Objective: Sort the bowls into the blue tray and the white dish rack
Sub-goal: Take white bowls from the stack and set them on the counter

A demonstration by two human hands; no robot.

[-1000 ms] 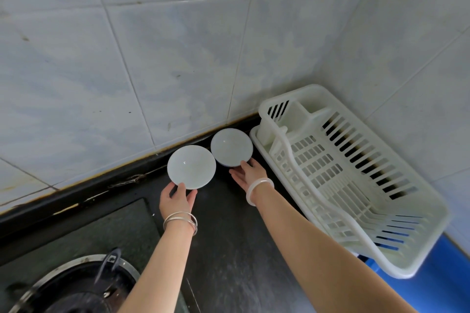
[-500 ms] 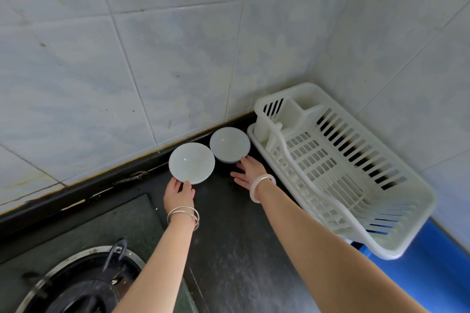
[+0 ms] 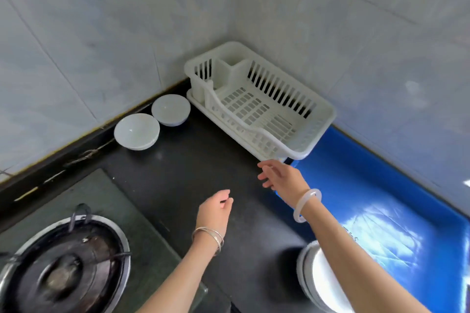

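Two white bowls stand upright against the back wall: the left bowl (image 3: 136, 131) and the right bowl (image 3: 171, 110), side by side. The white dish rack (image 3: 256, 101) sits in the corner, nothing in it. The blue tray (image 3: 381, 206) lies to its right, along the right wall. My left hand (image 3: 216, 211) hovers over the dark counter, fingers loosely curled, holding nothing. My right hand (image 3: 279, 176) is open near the rack's front corner, fingers apart and holding nothing. A stack of white bowls (image 3: 315, 277) stands at the bottom, partly hidden by my right forearm.
A gas burner (image 3: 63, 267) on a dark glass hob takes up the lower left. Tiled walls close off the back and the right. The black counter (image 3: 190, 173) lies between the burner and the rack.
Both hands have let go of the two bowls at the wall and pulled back towards me. The bowls stay where they were set. The view has shifted right and down.
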